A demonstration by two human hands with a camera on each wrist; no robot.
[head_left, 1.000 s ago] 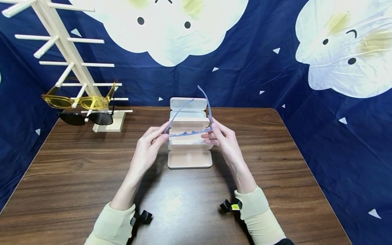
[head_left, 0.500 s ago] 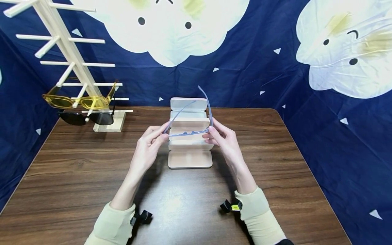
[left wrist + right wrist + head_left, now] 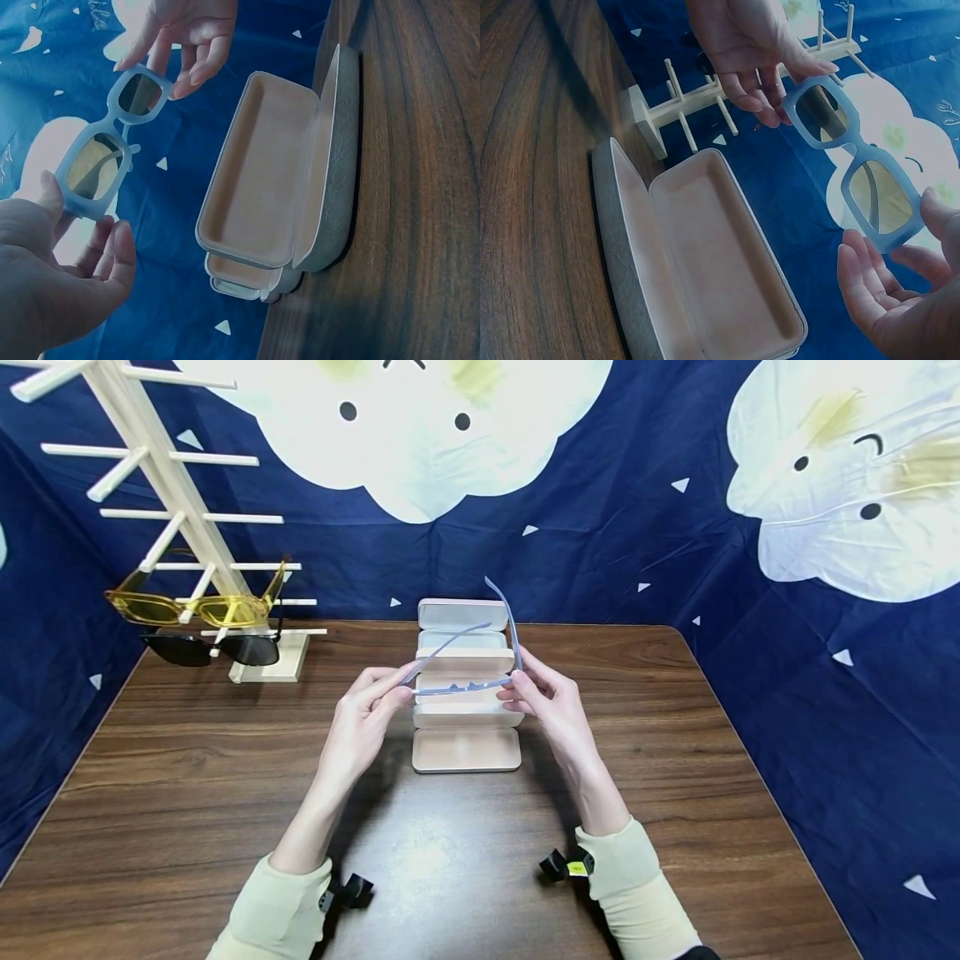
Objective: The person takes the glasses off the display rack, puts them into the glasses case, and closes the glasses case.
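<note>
Light blue sunglasses (image 3: pixel 462 687) with tinted lenses are held up between both hands, above the row of open glasses cases. My left hand (image 3: pixel 362 720) pinches the frame's left end between thumb and fingers. At the other end, my right hand (image 3: pixel 555 714) pinches the frame near the hinge. Both temples are unfolded and point away from me. In the left wrist view the sunglasses (image 3: pixel 112 139) hang clear of the nearest case (image 3: pixel 259 165), which has a pinkish lining and a grey outside. The right wrist view shows the sunglasses (image 3: pixel 855 161) beside the same case (image 3: pixel 712 247).
At the back left stands a wooden rack (image 3: pixel 176 493) with pegs. Yellow sunglasses (image 3: pixel 191 608) and black sunglasses (image 3: pixel 251 649) hang on its lower pegs. Open cases (image 3: pixel 465 750) line up toward the back edge of the brown table (image 3: pixel 645 710). A blue printed cloth (image 3: pixel 600 552) hangs behind.
The left temple of the blue sunglasses has swung lower and to the right, and the right temple's tip has dropped slightly. Both hands keep their hold almost in place.
</note>
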